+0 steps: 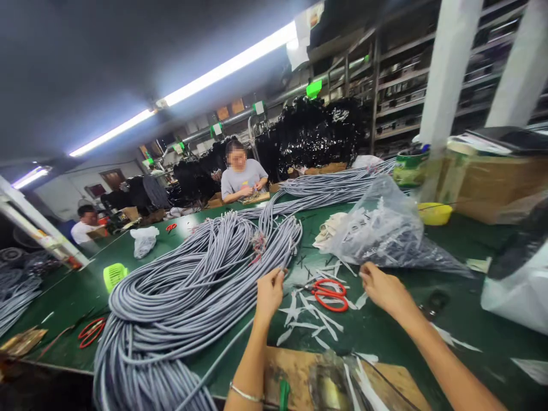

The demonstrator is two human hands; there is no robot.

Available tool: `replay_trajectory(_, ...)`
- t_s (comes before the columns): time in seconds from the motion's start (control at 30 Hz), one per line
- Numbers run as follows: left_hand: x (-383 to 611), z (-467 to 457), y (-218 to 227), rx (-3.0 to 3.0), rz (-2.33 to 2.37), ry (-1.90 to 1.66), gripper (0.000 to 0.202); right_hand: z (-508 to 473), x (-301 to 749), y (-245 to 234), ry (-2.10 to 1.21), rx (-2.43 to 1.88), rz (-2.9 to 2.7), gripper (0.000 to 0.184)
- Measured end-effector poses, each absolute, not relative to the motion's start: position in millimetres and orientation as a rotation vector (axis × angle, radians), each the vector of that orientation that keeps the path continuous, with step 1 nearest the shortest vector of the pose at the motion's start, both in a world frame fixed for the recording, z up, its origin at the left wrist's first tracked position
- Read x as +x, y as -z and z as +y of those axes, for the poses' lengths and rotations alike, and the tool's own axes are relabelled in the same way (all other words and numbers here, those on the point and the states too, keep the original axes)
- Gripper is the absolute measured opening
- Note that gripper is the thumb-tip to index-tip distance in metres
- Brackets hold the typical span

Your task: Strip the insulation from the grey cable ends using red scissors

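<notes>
My left hand [269, 294] is closed in a pinch at the right edge of a big coil of grey cables [184, 285]. Whatever its fingertips hold is too small to make out. My right hand [384, 290] is also pinched, just below a clear plastic bag [377, 228] full of white pieces. A thin white strip lies close to its fingertips; I cannot tell whether it is gripped. Between the hands, red-handled scissors [330, 294] rest on scattered white strips [314, 317]. Nearer me is a wooden board [285, 365] with a metal fixture [329, 388] on it.
A second pair of red scissors [91, 333] and a green basket [115, 276] are at left. Right of the bag stand a yellow bowl [434, 213] and a cardboard box [483, 182]. A co-worker [244, 174] sits across the green table [402, 337]; another person sits far left.
</notes>
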State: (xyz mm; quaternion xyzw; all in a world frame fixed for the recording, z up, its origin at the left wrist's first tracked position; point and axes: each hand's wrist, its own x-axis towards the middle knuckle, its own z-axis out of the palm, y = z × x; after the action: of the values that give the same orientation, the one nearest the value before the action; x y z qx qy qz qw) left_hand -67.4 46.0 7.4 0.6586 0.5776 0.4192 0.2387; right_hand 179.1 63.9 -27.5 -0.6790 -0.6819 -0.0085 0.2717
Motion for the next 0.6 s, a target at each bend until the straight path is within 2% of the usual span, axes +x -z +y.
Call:
replay_trajectory(0.27, -57, 43, -3, 1.779, 1.610, -1.235, 0.035, 53, 158, 17, -0.004, -1.855, -2.027, 0.023)
replay_trajectory(0.6, -64, 49, 0, 1.658, 1.683, -1.279, 0.024, 53, 104, 6, -0.181, -1.638, -2.332, 0.025)
